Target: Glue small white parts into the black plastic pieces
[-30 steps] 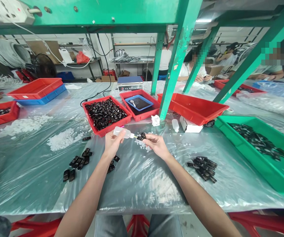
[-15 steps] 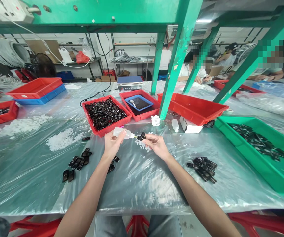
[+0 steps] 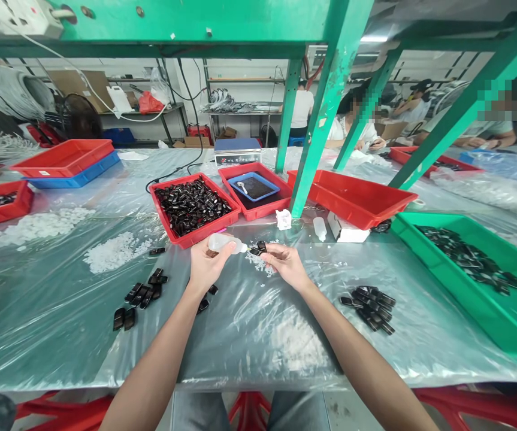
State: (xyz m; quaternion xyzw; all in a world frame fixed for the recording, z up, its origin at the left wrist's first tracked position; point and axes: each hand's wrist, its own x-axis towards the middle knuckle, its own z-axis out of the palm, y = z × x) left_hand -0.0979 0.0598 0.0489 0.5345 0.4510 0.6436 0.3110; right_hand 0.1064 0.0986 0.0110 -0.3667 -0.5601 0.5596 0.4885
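My left hand (image 3: pixel 208 262) is closed around a translucent white squeeze bottle (image 3: pixel 222 243), held on its side with the nozzle pointing right. The nozzle tip meets, or comes very close to, a small glossy black plastic piece (image 3: pixel 258 247). Thumb and fingers of my right hand (image 3: pixel 285 263) pinch that piece. Below it, small white bits (image 3: pixel 262 263) lie scattered on the plastic sheet. Similar black pieces rest in a group at the left (image 3: pixel 144 293), and a pile of black pieces (image 3: pixel 370 306) lies right of my right forearm. A few more are partly hidden by my left forearm.
A red tray full of black pieces (image 3: pixel 195 233) stands beyond my left hand. Behind the hands, a green post (image 3: pixel 316 143) rises from the table. A green tray (image 3: pixel 474 311) is at the right; white heaps (image 3: pixel 117 251) lie left. Co-workers sit across the table.
The squeeze bottle has tilted slightly and shifted a little to the right with my left hand. My right hand stays nearly still with the black piece.
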